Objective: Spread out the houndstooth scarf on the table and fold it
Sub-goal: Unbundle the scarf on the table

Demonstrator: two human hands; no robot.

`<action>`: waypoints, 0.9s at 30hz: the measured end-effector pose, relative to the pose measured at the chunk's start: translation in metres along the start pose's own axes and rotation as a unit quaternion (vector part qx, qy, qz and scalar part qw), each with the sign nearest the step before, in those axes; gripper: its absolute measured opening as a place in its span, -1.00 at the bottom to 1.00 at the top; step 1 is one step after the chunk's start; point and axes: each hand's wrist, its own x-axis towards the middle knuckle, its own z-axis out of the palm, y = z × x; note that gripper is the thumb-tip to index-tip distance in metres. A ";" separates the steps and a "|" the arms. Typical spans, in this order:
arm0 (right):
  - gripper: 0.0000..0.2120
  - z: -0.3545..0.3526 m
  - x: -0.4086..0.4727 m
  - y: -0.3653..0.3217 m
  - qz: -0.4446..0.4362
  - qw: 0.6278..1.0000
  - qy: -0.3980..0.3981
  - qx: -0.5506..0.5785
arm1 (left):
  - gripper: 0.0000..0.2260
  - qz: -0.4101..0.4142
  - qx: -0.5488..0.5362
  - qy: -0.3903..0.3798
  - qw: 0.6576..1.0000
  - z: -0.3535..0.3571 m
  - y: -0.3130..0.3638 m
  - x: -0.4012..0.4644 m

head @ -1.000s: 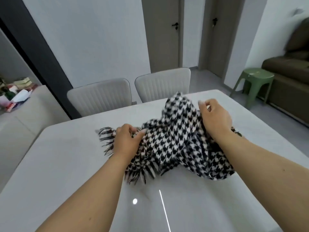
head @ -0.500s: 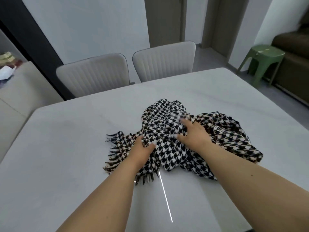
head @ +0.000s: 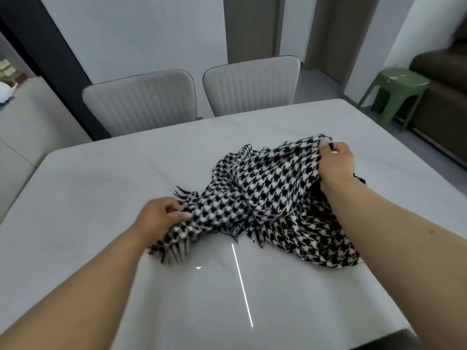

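The black-and-white houndstooth scarf [head: 267, 190] lies bunched in the middle of the glossy white table [head: 106, 178]. My left hand [head: 161, 218] pinches the scarf near its fringed end at the left, low over the tabletop. My right hand [head: 334, 164] grips an edge of the fabric at the upper right and holds it raised, so a band of cloth stretches between the two hands. More of the scarf is heaped under my right forearm, and fringe hangs down near the front.
Two pale padded chairs [head: 141, 102] [head: 252, 84] stand at the table's far edge. A green plastic stool [head: 394, 89] and a brown sofa [head: 444, 97] are at the right. A low cabinet [head: 22, 117] with clutter is at the left.
My hands have drawn apart: the right went up and to the right with an edge of the scarf, the left moved left along the fringed end. The cloth is stretched between them.
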 end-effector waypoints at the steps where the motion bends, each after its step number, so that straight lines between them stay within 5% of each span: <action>1: -0.75 -0.001 0.005 -0.001 0.010 1.000 0.026 0.013 | -0.78 -0.002 0.009 0.038 0.999 -0.017 -0.005 0.001; 4: -0.78 -0.001 0.009 -0.001 0.036 0.998 0.038 0.029 | -0.78 -0.039 0.018 0.169 0.985 -0.062 -0.033 -0.005; 7: -0.77 0.009 0.002 0.003 0.025 0.999 -0.032 -0.022 | -0.80 -0.087 0.050 0.191 0.976 -0.079 -0.057 -0.016; 11: -0.60 0.027 -0.035 0.014 -0.155 0.957 -0.071 -0.236 | -0.62 -0.122 0.193 0.246 0.942 -0.053 -0.068 -0.025; 14: -0.60 0.042 -0.076 0.027 -0.320 0.875 -0.182 -0.315 | -0.67 -0.192 0.078 0.280 0.937 -0.012 -0.056 -0.039; 17: -0.52 0.060 -0.112 0.053 -0.394 0.698 -0.408 -0.437 | -0.56 -0.322 -0.039 0.210 0.922 0.024 -0.054 -0.047; 19: -0.55 0.068 -0.120 0.074 -0.442 0.566 -0.434 -0.544 | -0.30 -0.383 -0.130 0.185 0.896 0.033 -0.068 -0.047; 21: -0.76 0.071 -0.120 0.080 -0.440 0.541 -0.422 -0.579 | -0.16 -0.396 -0.204 0.223 0.867 0.032 -0.078 -0.046; 23: -0.88 0.076 -0.123 0.072 -0.380 0.599 -0.456 -0.537 | -0.19 -0.390 -0.328 0.338 0.791 0.020 -0.079 -0.047; 25: -0.88 0.083 -0.133 0.051 -0.323 0.635 -0.516 -0.475 | -0.31 -0.337 -0.577 0.446 0.595 0.009 -0.080 -0.045; 26: -0.83 0.086 -0.140 0.038 -0.312 0.634 -0.545 -0.450 | -0.41 -0.300 -0.687 0.440 0.493 0.005 -0.079 -0.048; 27: -0.80 0.088 -0.148 0.024 -0.300 0.622 -0.579 -0.433 | -0.55 -0.292 -0.729 0.410 0.464 -0.002 -0.076 -0.052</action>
